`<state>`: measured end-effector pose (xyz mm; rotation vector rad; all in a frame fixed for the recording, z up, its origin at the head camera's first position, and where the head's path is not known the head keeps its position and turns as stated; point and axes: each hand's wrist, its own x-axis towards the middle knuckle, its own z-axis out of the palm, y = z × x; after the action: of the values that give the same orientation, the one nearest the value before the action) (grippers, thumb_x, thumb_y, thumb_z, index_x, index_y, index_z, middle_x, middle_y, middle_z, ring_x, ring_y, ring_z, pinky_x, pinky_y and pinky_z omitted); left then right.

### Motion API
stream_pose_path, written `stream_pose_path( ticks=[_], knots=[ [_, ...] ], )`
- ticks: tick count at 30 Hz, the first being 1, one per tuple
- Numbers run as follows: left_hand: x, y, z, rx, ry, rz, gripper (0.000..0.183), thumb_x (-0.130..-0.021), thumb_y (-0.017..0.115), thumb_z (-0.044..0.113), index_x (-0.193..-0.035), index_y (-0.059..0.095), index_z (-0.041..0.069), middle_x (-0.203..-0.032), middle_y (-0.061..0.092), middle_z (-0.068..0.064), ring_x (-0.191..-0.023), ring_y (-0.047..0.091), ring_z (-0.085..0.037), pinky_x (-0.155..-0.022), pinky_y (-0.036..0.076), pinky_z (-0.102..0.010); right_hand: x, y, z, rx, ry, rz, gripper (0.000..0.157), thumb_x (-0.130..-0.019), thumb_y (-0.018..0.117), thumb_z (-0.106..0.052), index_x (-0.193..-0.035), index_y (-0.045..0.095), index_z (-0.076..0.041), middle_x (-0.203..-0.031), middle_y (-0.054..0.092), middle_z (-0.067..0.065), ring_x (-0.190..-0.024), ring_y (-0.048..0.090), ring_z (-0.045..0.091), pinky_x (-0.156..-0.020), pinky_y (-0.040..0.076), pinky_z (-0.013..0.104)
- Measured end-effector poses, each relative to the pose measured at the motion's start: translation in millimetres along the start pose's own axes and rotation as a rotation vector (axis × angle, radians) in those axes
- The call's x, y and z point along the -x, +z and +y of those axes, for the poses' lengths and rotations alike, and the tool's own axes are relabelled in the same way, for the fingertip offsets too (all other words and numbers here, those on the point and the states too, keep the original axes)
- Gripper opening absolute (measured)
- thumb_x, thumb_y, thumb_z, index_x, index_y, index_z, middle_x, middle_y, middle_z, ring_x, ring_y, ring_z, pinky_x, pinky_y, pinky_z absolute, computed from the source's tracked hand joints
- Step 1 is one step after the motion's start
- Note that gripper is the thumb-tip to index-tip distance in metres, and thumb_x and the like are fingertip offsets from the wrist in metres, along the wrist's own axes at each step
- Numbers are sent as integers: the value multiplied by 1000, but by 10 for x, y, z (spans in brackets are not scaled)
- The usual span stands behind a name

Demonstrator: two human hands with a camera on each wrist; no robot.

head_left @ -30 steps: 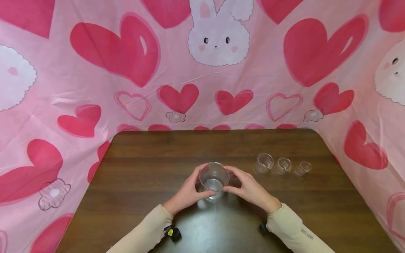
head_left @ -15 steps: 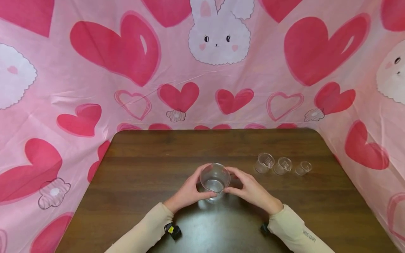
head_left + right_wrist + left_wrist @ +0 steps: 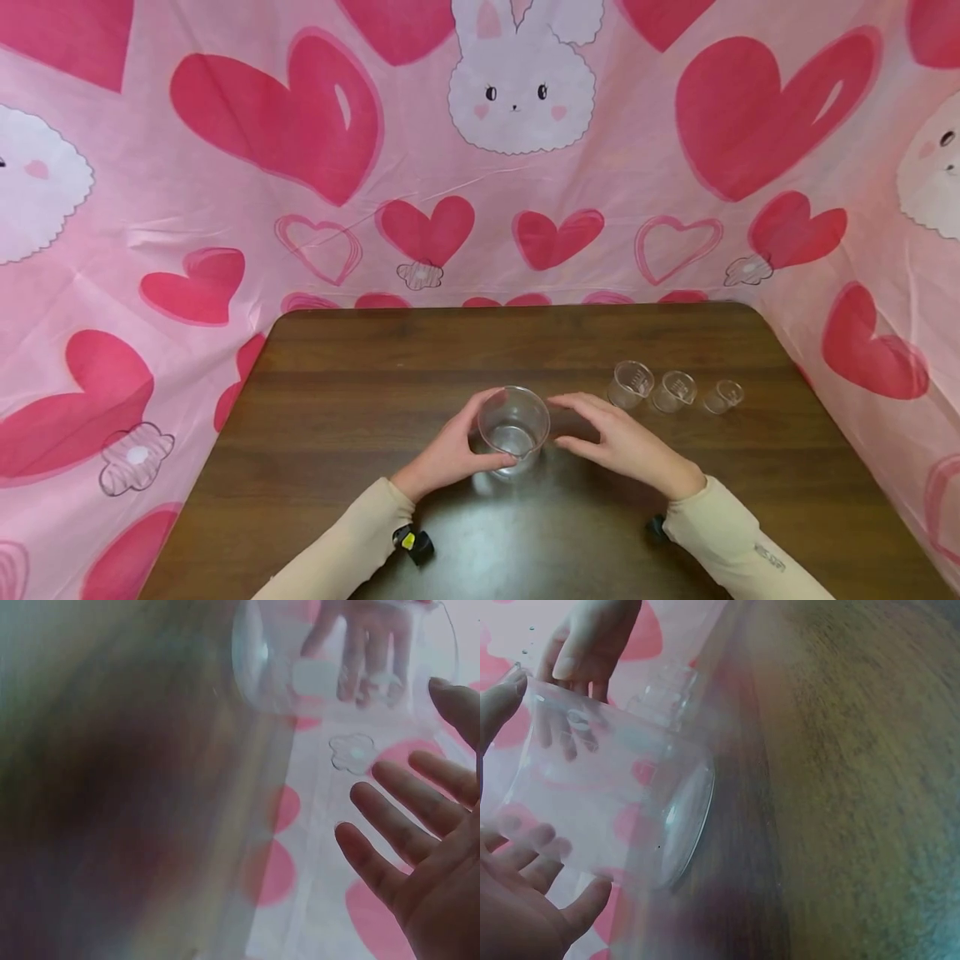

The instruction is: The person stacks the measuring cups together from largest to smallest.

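Note:
A large clear glass beaker [image 3: 514, 427] stands upright near the middle of the brown table, its spout facing the person. My left hand [image 3: 454, 448] grips it from the left, thumb across the near side and fingers around the far side. In the left wrist view the fingers show through the wall of the beaker [image 3: 622, 787]. To the beaker's right, my right hand [image 3: 624, 440] is off the glass, with a narrow gap between. The right wrist view shows that right hand [image 3: 427, 840] with fingers spread and nothing in them.
Three smaller clear beakers stand in a row at the right, behind my right hand: the largest [image 3: 631, 385], a middle one [image 3: 674, 392] and the smallest [image 3: 724, 397]. A pink cloth [image 3: 495, 179] with hearts and rabbits hangs around the table [image 3: 360, 350].
My right hand has let go of the large beaker and moved a little to the right. The left hand keeps its grip, and the small beakers stay in their row.

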<state>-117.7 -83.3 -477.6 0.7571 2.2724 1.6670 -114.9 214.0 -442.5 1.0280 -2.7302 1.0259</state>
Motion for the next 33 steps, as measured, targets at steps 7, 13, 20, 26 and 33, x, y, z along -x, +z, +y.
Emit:
stream_pose_path(
  ticks=[7,13,20,26,33],
  knots=[
    [3,7,-15,-10,-28,-2,88,-83,90,25,-156,40,18,-158,47,3,-142,47,-18,-117,38,-51,63,-179,95,85,-37,30,48,-90,84,-18,-134,66,-9,-130,69,-1,-123,64,20,-99,54,48],
    [1,4,-18,-8,-28,-7,89,-84,90,25,-156,39,17,-158,47,2,-144,45,-18,-118,37,-52,128,-256,178,148,-54,42,45,-88,84,-14,-130,68,-9,-128,70,0,-120,65,22,-98,53,47],
    [10,7,-26,-7,-24,-1,87,-84,90,25,-156,40,21,-157,47,6,-143,46,-15,-118,38,-49,130,-384,224,199,-76,72,45,-86,85,-10,-128,69,-10,-123,71,1,-114,66,23,-93,54,48],
    [13,10,-23,-4,-16,-5,87,-84,90,25,-156,40,20,-158,47,4,-143,46,-17,-117,39,-48,119,-561,293,226,-73,70,47,-85,86,-9,-128,69,-11,-123,70,1,-113,65,22,-93,54,41],
    [-3,5,-30,-4,-9,-9,88,-84,90,24,-156,40,18,-158,47,2,-143,46,-19,-117,39,-48,109,-759,402,331,-94,34,49,-78,90,-7,-122,70,-5,-121,71,8,-109,66,28,-89,55,51]
  ],
)
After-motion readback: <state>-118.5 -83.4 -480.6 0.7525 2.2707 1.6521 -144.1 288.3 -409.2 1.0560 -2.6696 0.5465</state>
